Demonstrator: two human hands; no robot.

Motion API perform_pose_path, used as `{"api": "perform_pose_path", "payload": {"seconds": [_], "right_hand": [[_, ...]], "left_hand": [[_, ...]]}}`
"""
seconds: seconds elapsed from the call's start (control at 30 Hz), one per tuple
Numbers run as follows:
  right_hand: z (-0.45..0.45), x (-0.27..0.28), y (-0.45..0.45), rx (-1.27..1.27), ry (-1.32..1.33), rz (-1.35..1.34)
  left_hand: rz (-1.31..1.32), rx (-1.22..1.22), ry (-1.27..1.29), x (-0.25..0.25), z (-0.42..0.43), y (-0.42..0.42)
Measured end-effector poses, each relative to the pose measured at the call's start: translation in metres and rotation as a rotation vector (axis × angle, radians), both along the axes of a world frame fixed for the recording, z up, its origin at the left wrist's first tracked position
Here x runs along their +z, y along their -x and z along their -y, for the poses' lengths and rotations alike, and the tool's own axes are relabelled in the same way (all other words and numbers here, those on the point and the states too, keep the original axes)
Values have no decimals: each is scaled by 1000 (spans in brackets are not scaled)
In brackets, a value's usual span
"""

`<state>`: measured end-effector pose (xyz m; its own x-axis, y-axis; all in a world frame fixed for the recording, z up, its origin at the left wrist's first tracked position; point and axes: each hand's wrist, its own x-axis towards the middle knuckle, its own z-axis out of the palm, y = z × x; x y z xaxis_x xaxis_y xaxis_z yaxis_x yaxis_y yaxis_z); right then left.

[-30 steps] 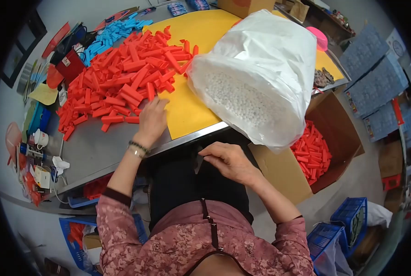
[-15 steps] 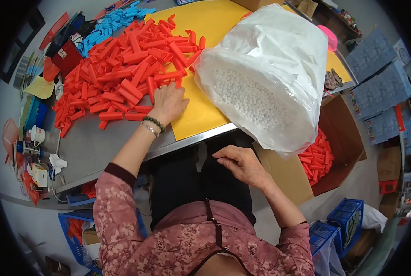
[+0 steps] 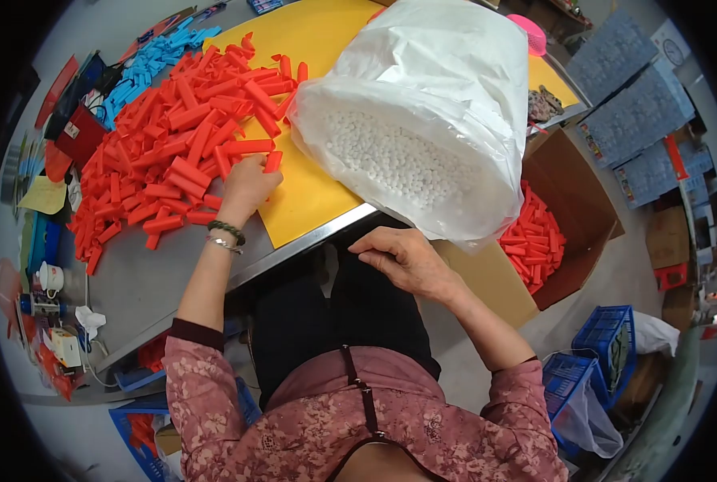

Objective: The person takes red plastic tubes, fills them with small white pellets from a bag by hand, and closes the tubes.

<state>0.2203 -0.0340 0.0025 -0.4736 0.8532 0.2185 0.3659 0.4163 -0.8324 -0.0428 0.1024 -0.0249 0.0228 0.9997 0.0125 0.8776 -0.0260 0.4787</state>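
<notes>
moved since the earlier frame: thumb of bare left hand (image 3: pixel 247 189), now nearer to curled fingers; by judgement, closing in on one short red plastic-looking piece (image 3: pixel 273 161) at edge of heaped red pieces (image 3: pixel 165 153), on grey tabletop (image 3: pixel 137 277) beside flat yellow sheet (image 3: pixel 310 201). grip partly hidden, cannot tell whether holding. bare right hand (image 3: pixel 404 259): fingers narrow, nothing visible between, near open-mouthed white plastic bag (image 3: pixel 455 56) of small white rounded pieces (image 3: pixel 394 153).

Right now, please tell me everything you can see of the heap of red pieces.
The heap of red pieces looks like plastic: many elongated shapes jumbled at all angles. It spreads over the grey table onto the yellow sheet. The left hand is at its near edge, seemingly touching a piece.
</notes>
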Motion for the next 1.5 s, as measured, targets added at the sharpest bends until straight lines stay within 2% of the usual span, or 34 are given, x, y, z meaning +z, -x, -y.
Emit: {"api": "perform_pose_path", "payload": {"seconds": [0.1,0.23,0.27,0.37,0.4,0.5,0.6,0.7,0.83,0.9,0.93,1.03,1.13,1.23,1.33,1.4,1.5], "right_hand": [[-3,0,-7,-28,67,-19],[-11,3,-12,-82,46,-14],[-12,4,-14,-101,54,-14],[-19,8,-19,-149,9,-12],[-21,7,-22,-166,-7,-8],[-30,7,-31,-245,-49,21],[-41,4,-39,-337,-108,68],[-57,-5,-46,-462,-177,186],[-82,-3,-50,-583,-143,469],[-97,-14,-48,-609,-305,552],[-104,-19,-46,-620,-384,594],[-129,-21,-36,-573,-182,598],[-134,-17,-31,-565,-174,540],[-140,-18,-40,-567,97,348],[-137,-12,-60,-467,27,196],[-154,-54,-75,-475,47,17],[-155,-60,-89,-442,191,-186]], "left_hand": [[889,94,342,-3,4,9],[1070,13,238,8,28,-22],[1067,-114,162,5,29,-28],[758,-226,8,16,38,-48],[645,-200,-31,26,43,-56],[359,-297,-298,17,37,-69],[101,-250,-322,21,35,-81],[-14,-363,-567,14,23,-89],[-178,-443,-484,2,-2,-102],[-270,-467,-404,-1,-12,-115],[-251,-464,-395,-1,-15,-120],[-166,-449,-362,-2,-20,-132],[-45,-410,-323,2,-23,-136],[38,-340,-269,7,-18,-142],[114,-292,-205,8,-16,-148],[183,-255,-173,9,-16,-150],[372,-215,-86,8,-18,-151]]}}
